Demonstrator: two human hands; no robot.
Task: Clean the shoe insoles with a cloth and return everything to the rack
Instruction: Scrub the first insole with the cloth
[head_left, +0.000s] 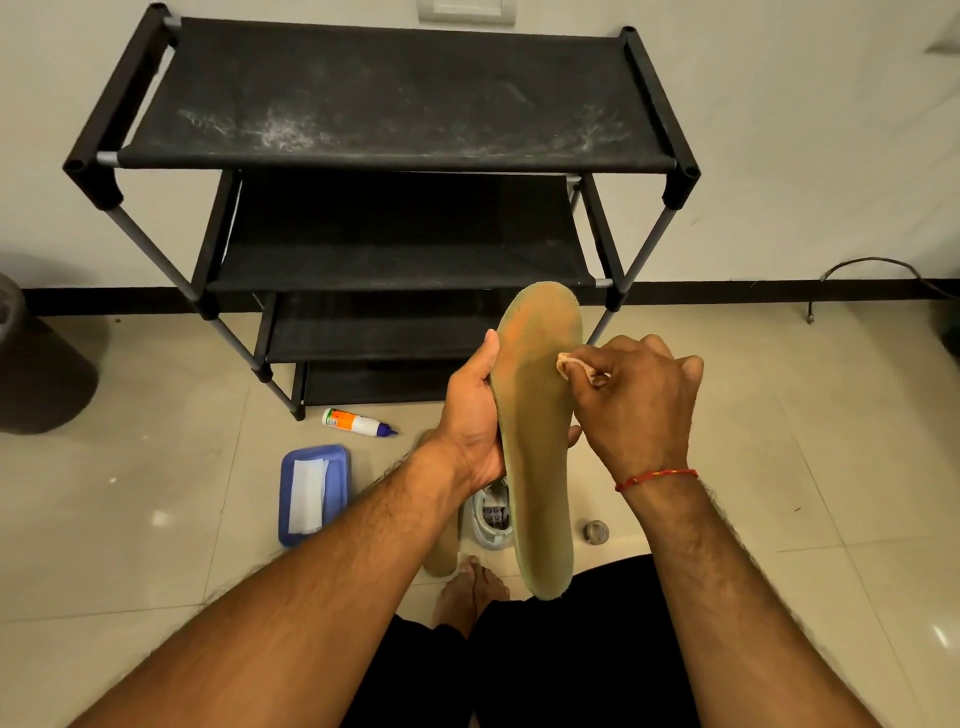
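Observation:
My left hand (475, 415) grips a long olive insole (537, 431) with an orange patch near its toe, holding it upright in front of me by its left edge. My right hand (636, 400) pinches a small pale cloth (571, 364) and presses it against the insole's right side near the toe. A second insole (441, 545) lies on the floor below, partly hidden by my left forearm. A white shoe (491, 519) sits on the floor behind the held insole. The black shoe rack (395, 156) stands against the wall ahead.
A white bottle with a blue cap (356, 421) lies on the tiles by the rack's foot. A blue tray (314, 493) holding a white cloth rests to the left. A small round cap (596, 531) lies to the right. A dark bin (31, 364) stands far left; a cable (878, 270) trails right.

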